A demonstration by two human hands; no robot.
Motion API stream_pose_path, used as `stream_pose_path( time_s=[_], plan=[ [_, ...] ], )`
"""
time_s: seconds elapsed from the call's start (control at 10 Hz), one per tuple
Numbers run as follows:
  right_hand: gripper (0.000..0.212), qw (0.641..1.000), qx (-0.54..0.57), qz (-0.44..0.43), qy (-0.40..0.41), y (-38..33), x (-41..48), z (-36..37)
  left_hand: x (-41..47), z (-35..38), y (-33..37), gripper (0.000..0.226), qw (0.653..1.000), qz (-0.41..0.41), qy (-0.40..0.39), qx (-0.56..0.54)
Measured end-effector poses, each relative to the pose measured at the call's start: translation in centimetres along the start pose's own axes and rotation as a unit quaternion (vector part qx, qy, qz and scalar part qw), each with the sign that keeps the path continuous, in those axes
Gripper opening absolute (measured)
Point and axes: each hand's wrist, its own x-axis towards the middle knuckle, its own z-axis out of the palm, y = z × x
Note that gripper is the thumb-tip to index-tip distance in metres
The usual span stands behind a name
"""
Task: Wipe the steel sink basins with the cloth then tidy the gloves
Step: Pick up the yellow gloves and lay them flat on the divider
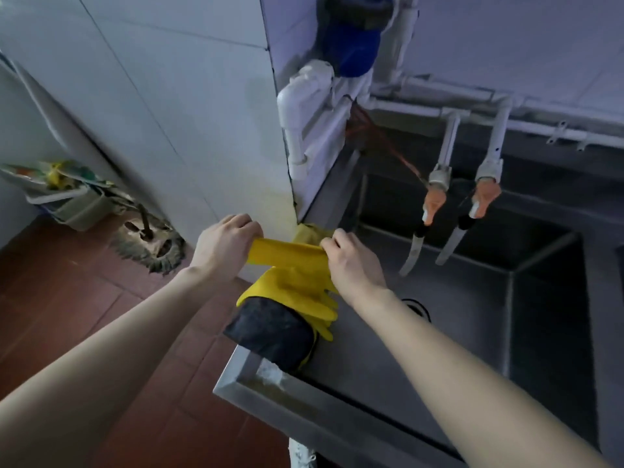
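Observation:
A yellow rubber glove point(287, 253) is stretched flat between my two hands above the sink's left rim. My left hand point(224, 243) pinches its left end and my right hand point(351, 261) pinches its right end. Below it a second yellow glove point(297, 292) lies draped over the rim, its fingers pointing into the basin and its dark-lined cuff point(270, 329) hanging outward. A yellowish cloth point(309, 233) sits bunched at the rim's far corner, partly hidden behind the held glove. The steel sink basin point(456, 309) lies to the right.
Two taps with orange handles point(434, 201) point(484, 197) hang over the basin from white pipes point(422, 109). A white tiled wall corner point(287, 184) meets the sink's left edge. On the red-brown floor at left lie a mop head point(148, 244) and a bin of rubbish point(77, 197).

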Motion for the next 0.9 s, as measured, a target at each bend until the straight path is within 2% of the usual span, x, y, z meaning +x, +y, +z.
stream_pose_path(
  time_s=[0.1,0.2,0.4,0.5,0.6,0.7,0.9],
  plan=[
    [0.032,0.999,-0.015,0.043,0.02,-1.9,0.3,1.5,-0.4,1.6,-1.9,0.012,1.0,0.002,0.013,-0.015],
    [0.03,0.998,-0.033,0.042,0.016,-2.7,-0.4,2.8,-1.3,3.1,-2.9,0.015,1.0,0.004,0.006,-0.022],
    [0.025,0.994,-0.004,0.037,-0.106,-3.0,-3.9,6.5,-4.2,5.7,-3.7,0.019,0.992,0.059,-0.11,-0.02],
    [0.027,0.989,0.023,0.046,-0.14,-3.3,-4.5,7.6,-5.0,6.2,-3.6,0.025,0.983,0.024,-0.182,-0.025],
    [0.026,0.988,0.043,0.051,-0.141,-3.7,-4.8,7.6,-4.9,6.5,-3.1,0.035,0.965,-0.002,-0.261,-0.02],
    [0.03,0.988,0.038,0.045,-0.144,-3.9,-5.1,7.3,-4.5,6.6,-2.9,0.038,0.957,-0.016,-0.289,-0.017],
    [0.037,0.988,0.055,0.039,-0.138,-3.1,-5.7,6.8,-3.0,5.4,-1.1,0.029,0.973,-0.018,-0.229,-0.022]
  ],
)
